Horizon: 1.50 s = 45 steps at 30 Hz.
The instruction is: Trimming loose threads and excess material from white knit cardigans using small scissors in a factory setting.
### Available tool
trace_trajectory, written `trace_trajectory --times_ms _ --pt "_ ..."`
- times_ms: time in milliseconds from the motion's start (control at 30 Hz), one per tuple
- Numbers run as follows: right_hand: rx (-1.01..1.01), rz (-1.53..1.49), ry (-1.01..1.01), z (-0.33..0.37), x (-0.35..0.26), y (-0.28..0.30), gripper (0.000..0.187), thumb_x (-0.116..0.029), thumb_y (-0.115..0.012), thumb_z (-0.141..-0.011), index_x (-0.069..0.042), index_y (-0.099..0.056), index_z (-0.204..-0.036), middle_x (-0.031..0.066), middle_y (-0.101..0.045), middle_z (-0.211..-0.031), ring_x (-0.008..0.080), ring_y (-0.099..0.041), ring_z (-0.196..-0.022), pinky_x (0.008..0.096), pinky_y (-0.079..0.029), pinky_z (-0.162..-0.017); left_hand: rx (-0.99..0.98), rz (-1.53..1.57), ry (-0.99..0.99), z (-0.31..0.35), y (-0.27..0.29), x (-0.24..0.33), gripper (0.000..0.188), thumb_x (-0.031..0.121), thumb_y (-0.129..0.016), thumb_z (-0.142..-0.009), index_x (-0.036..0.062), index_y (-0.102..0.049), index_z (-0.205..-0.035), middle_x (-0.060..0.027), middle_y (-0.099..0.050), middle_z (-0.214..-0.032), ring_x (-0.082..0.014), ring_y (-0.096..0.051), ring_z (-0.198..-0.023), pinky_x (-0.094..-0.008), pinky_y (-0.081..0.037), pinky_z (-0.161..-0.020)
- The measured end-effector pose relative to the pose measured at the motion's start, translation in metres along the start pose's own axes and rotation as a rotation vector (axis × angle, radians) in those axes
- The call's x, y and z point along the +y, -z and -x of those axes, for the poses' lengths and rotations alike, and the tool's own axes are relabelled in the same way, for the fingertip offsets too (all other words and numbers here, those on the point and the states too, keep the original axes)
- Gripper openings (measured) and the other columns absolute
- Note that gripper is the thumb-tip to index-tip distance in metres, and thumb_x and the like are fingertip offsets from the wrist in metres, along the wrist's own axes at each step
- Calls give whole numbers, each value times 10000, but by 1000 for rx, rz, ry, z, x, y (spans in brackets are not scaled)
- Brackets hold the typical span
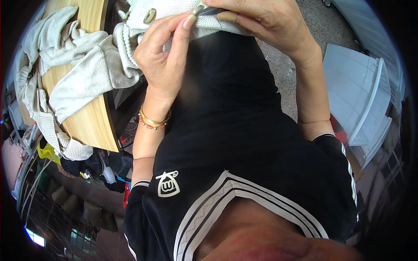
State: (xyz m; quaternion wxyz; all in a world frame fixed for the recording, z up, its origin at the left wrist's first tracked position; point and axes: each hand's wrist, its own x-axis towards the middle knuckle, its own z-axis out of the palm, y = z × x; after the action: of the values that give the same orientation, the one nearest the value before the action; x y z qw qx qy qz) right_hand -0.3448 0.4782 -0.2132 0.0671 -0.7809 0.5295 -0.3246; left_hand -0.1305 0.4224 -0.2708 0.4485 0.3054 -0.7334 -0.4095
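At the upper edge of the view, a cream knit point(215, 27) is held in front of the body, just beyond the lower part of a black top point(230, 108). A small pale piece point(198, 10) is pinched between the thumb and forefinger of the left hand point(162, 54), the thumb being laid straight along it (whether it is a button seen edge-on cannot be told). A dark slim object point(212, 11) is gripped between the thumb and bent fingers of the right hand point(278, 26), and its narrow end is brought right up to the pale piece. Part of the right hand is cut off by the picture's edge, so the full grip cannot be made out.

To the left of the left hand, a round button point(150, 15) is seen on the cream knit. Farther left, pale knit cloth point(93, 71) is draped in loose folds over a wooden table point(89, 130), and its ribbed ends are hung past the near edge. Bracelets point(153, 124) in gold and red tones are worn on the left wrist. On the right, beyond the right forearm, white plastic containers point(350, 82) are set near the speckled floor point(287, 87).
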Motion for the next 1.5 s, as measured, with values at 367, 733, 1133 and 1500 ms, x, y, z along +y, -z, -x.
trace_trajectory --times_ms 367,733,1133,1500 --pt "342 -66 262 5 27 -40 213 -169 -752 -858 -102 -752 -1060 26 -582 -867 195 -584 -736 312 -471 -623 10 2 0 2 2 -1 128 46 -727 -924 -5 -763 -1035 -73 -736 -892 -105 -651 -748 -226 -511 -682" --pt "286 -516 -192 20 7 6 345 -61 -798 -836 18 -736 -1166 64 -632 -951 134 -552 -813 251 -432 -693 192 -63 -118 -12 38 22 112 14 -666 -955 -40 -750 -1005 -107 -743 -918 -144 -673 -781 -260 -535 -728" --pt "199 -470 -282 20 -4 -24 330 -47 -804 -824 2 -740 -1145 50 -604 -908 147 -554 -805 264 -435 -700 212 119 143 9 24 -11 126 71 -751 -914 22 -676 -1004 -4 -603 -902 -67 -574 -768 -216 -487 -698" --pt "171 -445 -277 19 -7 -20 332 -56 -807 -824 10 -737 -1142 54 -602 -913 150 -553 -811 265 -438 -706 62 -272 -21 5 13 -7 196 105 -829 -826 42 -704 -963 -19 -611 -810 -116 -548 -675 -247 -442 -596"
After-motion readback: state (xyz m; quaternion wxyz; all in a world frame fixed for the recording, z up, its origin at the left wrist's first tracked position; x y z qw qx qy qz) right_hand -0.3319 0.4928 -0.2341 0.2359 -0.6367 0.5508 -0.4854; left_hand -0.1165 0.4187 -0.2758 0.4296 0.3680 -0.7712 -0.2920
